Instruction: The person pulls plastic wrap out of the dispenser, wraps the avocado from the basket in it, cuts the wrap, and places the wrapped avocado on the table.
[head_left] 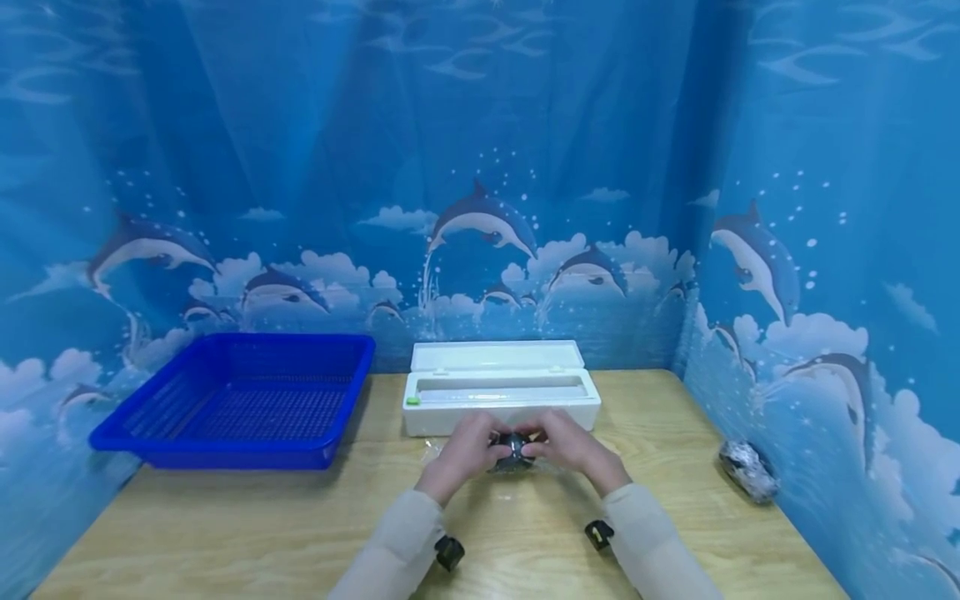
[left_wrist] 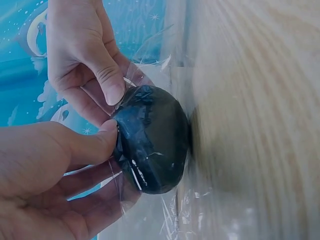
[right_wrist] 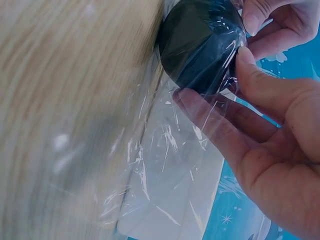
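A smooth, dark, rounded object (left_wrist: 160,135) sits low against the tabletop with clear cling film (right_wrist: 167,145) drawn over it. My left hand (head_left: 467,457) is at its left side, thumb on top and fingers beneath the film at its edge. From the right, my right hand (head_left: 568,447) pinches it likewise, its thumb close to the left thumb. In the right wrist view loose film spreads out past the right fingers, over the table and the white box's front. What kind of thing the film covers, I cannot tell.
Just behind the hands stands a white cling film box (head_left: 442,423), lid raised, with a film roll (head_left: 502,394) inside and a green tab (head_left: 412,401). A blue plastic basket (head_left: 232,458) is at the left. A dark film-wrapped thing (head_left: 750,472) lies at the wooden table's (head_left: 247,533) right edge.
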